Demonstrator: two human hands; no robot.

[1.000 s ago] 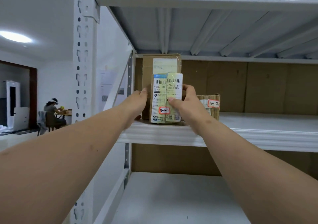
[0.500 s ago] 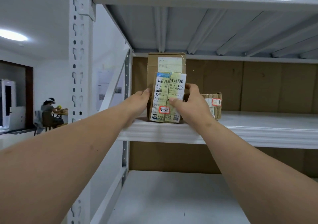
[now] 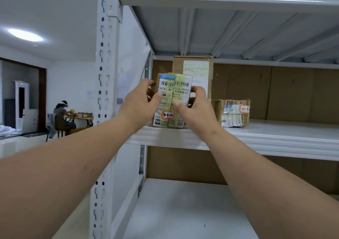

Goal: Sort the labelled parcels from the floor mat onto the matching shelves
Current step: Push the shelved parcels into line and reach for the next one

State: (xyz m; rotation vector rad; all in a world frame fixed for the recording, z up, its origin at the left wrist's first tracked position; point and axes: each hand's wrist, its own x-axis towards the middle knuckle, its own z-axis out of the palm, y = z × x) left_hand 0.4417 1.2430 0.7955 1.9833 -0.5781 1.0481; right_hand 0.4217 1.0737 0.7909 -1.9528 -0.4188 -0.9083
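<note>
White ceiling and wall are being seen at the far left, where a person [image 3: 61, 113] is sitting at a small table [image 3: 82, 116] in the background. Nearer, a white perforated steel upright [image 3: 103, 84] is carrying the shelving. The left hand [image 3: 139, 103] is being held against the left side of a small parcel [image 3: 172, 101], its thumb lying across the front label and its fingers curled round the left edge, so the parcel is being gripped. The small parcel is standing upright on the middle shelf [image 3: 275, 137], close to the front lip and near the left end of the rack; barcoded labels are covering its face and a red-edged sticker [image 3: 167, 115] with handwritten digits is showing low on it. The right hand [image 3: 194, 108] is gripping the same parcel from the right, thumb on the front, fingers wrapped round the right edge. Just behind, a taller brown carton [image 3: 197, 70] is standing against the cardboard backing. Further right, a low taped parcel [image 3: 233, 113] with its own red-edged sticker is lying on the same shelf, apart from the hands. Below, a lower shelf [image 3: 183, 211] is being seen.
</note>
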